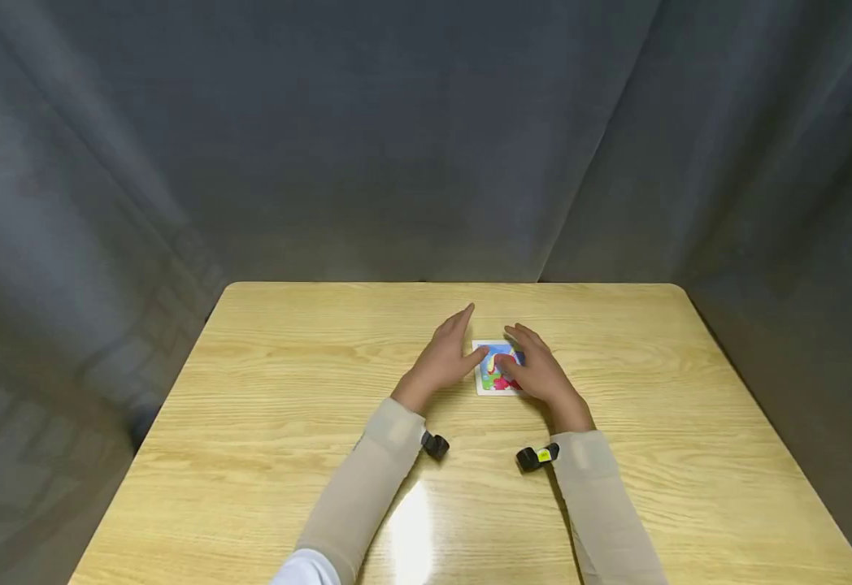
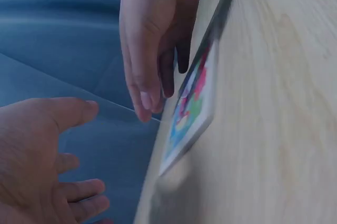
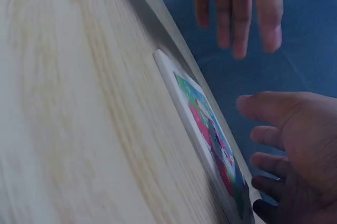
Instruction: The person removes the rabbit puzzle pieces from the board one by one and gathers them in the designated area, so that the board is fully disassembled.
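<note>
Puzzle board (image 1: 497, 370) between left hand (image 1: 446, 355) and right hand (image 1: 536, 370), perhaps touching.

A colourful square puzzle board (image 2: 192, 111) with a white rim lies flat on the pale wooden bench (image 2: 274, 103). The left hand (image 2: 37, 166) hovers beside it, its fingers spread and relaxed, holding nothing. The right hand (image 2: 152, 29) reaches from the far side, its fingertips (image 2: 168, 84) at the board's face.

Light wooden table (image 1: 250, 422), rounded corners, glare patch near front edge; grey draped curtain (image 1: 397, 138) behind and both sides.
</note>
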Tool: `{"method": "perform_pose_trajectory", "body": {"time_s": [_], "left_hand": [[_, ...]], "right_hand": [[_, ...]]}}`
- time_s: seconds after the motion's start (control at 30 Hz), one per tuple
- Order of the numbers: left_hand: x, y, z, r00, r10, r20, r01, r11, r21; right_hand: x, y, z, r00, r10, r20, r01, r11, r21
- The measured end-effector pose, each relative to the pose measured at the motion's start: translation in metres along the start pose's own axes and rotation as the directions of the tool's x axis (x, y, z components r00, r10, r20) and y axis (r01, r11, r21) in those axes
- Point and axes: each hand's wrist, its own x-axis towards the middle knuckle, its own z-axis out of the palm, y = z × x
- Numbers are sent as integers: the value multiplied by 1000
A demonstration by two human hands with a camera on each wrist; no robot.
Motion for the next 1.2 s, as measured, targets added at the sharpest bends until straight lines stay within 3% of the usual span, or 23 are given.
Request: {"method": "perform_pose_trajectory", "body": {"time_s": [0.1,0.3,0.4,0.83,1.2], "left_hand": [[2,-1,7,999,-16,28,16,1000,21],[2,-5,16,995,-57,80,40,978,205],[0,-5,17,995,-56,80,35,968,248],[-5,3,18,995,-69,75,47,964,261],[-5,3,17,992,-97,85,68,954,293]], "right_hand": [[-3,-3,3,1000,4,13,-5,1000,18],[-7,-5,7,997,-8,72,12,999,-48],[-8,-4,7,997,-15,79,21,997,-74],[-12,-3,6,998,15,65,-12,999,-53],[-14,-9,6,997,-5,76,8,999,-45]]}}
